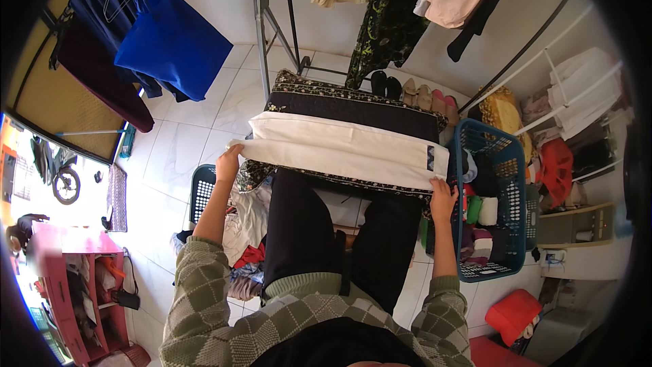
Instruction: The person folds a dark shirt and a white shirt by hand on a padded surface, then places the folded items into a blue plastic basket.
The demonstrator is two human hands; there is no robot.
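A cream-white cloth (336,150), folded into a long strip with a dark patterned patch near its right end, lies across a padded board or cushion covered in black floral fabric (351,120). My left hand (228,164) pinches the strip's left end. At the near right corner, my right hand (443,197) grips the cloth's edge between thumb and fingers. The floral cover shows beyond the strip and along its near side, just in front of my knees. What supports the padded surface is hidden.
To the right stands a teal plastic basket (490,265) with rolled clothes. A heap of loose laundry (249,234) lies left of my legs. Shoes (415,93) line the far wall. A blue bag (173,43) hangs at upper left, above a pink cabinet (84,295) lower down.
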